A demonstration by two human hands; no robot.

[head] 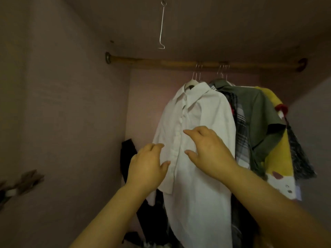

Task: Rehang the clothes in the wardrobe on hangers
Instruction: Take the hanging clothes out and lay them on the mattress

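A white shirt (pixel 202 111) hangs on a hanger (pixel 195 76) from the wooden rail (pixel 179 63). Both my hands are raised in front of its button placket. My left hand (pixel 146 166) is at the shirt's left edge with relaxed fingers, holding nothing that I can see. My right hand (pixel 207 149) hovers over the shirt front with fingers spread. To the right on the same rail hang a plaid garment (pixel 240 126), an olive green shirt (pixel 258 115) and a yellow garment (pixel 279 158) on wire hangers (pixel 223 71).
A black garment (pixel 128 153) hangs low against the back wall on the left. A long metal hook (pixel 162 25) dangles from the wardrobe ceiling. The left part of the rail is bare. Dark clothes lie at the wardrobe bottom (pixel 143 240).
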